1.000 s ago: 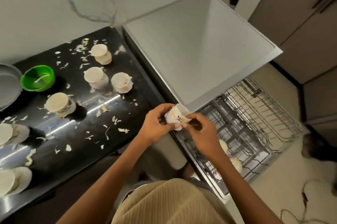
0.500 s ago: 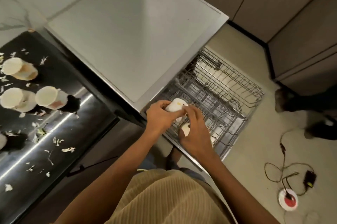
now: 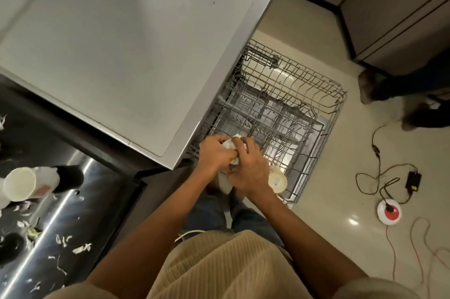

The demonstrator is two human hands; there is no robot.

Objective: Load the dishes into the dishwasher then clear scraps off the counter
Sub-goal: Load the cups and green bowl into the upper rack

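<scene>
Fingers point(image 3: 220, 150) of both hands curl round a white cup point(image 3: 232, 144) above the dishwasher rack point(image 3: 304, 113); crowding the cup already racked point(image 3: 277, 178) could chip either.

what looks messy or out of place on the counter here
Pale shredded food scraps lie scattered over the glossy black counter, not yet cleared. A white cup lies tipped on its side among them at the left edge, its mouth facing the camera. Cables also trail loose across the beige floor on the right.
</scene>
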